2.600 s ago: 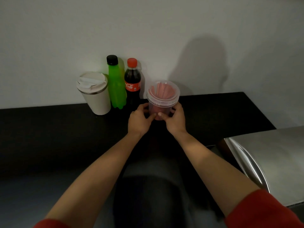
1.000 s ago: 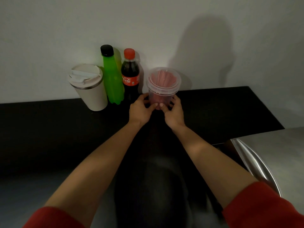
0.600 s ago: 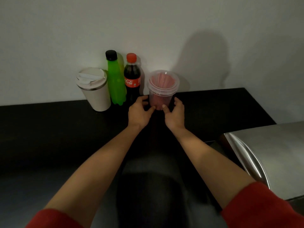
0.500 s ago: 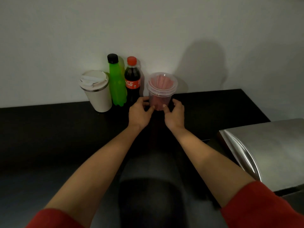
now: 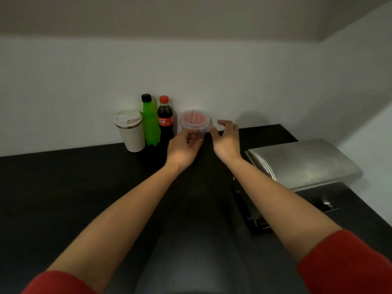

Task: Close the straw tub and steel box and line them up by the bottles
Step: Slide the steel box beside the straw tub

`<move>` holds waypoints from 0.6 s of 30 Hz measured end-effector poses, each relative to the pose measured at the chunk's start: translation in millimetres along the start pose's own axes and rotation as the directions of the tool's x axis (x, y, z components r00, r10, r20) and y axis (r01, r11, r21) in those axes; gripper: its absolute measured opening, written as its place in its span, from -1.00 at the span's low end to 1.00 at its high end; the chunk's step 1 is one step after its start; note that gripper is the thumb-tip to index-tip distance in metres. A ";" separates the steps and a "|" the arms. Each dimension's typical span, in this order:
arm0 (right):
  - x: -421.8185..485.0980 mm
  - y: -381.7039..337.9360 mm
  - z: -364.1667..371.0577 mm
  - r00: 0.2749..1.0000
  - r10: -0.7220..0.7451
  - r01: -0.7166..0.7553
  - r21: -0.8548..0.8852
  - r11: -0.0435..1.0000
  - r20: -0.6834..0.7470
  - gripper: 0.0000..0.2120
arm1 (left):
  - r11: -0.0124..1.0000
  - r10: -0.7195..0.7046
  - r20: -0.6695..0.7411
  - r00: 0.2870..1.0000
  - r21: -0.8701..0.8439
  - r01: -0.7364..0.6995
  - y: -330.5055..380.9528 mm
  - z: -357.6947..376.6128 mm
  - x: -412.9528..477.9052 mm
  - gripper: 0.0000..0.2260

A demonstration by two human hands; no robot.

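Your lidded clear plastic tub of pink straws (image 5: 195, 124) stands on the black counter (image 5: 63, 187) just beside the cola bottle (image 5: 165, 119). Left hand (image 5: 182, 147) grips its base; right hand (image 5: 226, 136) is released. The steel box (image 5: 303, 164) remains open, unplaced.

One piece of writing can be read: the word "Cola" in white script on the red label (image 5: 165, 121) of the dark cola bottle (image 5: 165, 122), which is stood second from the right in the row by the wall. The beginning of the brand name is turned out of sight, and the small print beside it is too fine to be made out. No text, number or sign is seen on anything else in view.
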State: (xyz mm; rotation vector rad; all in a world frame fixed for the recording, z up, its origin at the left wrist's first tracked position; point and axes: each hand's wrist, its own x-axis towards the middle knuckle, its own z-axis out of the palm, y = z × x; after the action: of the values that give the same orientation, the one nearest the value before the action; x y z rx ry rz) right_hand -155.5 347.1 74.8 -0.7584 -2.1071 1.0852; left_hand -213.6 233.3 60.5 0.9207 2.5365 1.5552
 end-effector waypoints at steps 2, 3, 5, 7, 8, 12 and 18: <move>-3.6 -4.8 -15.9 0.997 -0.080 0.080 -0.050 0.996 -0.002 -0.64 | 0.999 0.044 0.010 0.999 0.003 -0.044 12.3 0.2 -10.2 -0.76; -4.9 -6.5 -23.9 0.994 -0.106 0.106 -0.076 0.991 -0.003 -0.64 | 0.998 0.066 0.012 0.998 0.006 -0.067 17.9 0.6 -15.5 -0.75; -7.6 -8.9 -40.5 0.990 -0.140 0.139 -0.126 0.982 0.003 -0.64 | 0.994 0.109 0.020 0.994 0.013 -0.109 28.3 3.0 -26.0 -0.72; -11.3 -8.6 -58.6 0.986 -0.166 0.166 -0.177 0.970 0.014 -0.64 | 0.990 0.142 0.030 0.989 0.016 -0.142 38.8 7.0 -36.9 -0.67; -13.6 -7.1 -68.3 0.983 -0.181 0.181 -0.203 0.962 0.019 -0.64 | 0.987 0.157 0.034 0.987 0.008 -0.158 43.7 9.7 -42.5 -0.64; -25.2 4.9 -111.2 0.977 -0.213 0.213 -0.247 0.945 0.024 -0.65 | 0.970 0.243 0.094 0.965 -0.046 -0.239 61.5 25.4 -67.5 -0.46; -45.6 37.9 -175.7 0.979 -0.201 0.192 -0.214 0.958 -0.021 -0.67 | 0.974 0.220 0.102 0.970 -0.081 -0.212 81.3 67.7 -111.3 -0.33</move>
State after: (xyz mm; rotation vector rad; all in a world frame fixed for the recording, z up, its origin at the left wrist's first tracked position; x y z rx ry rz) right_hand 12.9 416.4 109.7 -0.6461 -2.2304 0.7418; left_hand -62.3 259.2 62.9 1.2734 2.3580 1.5838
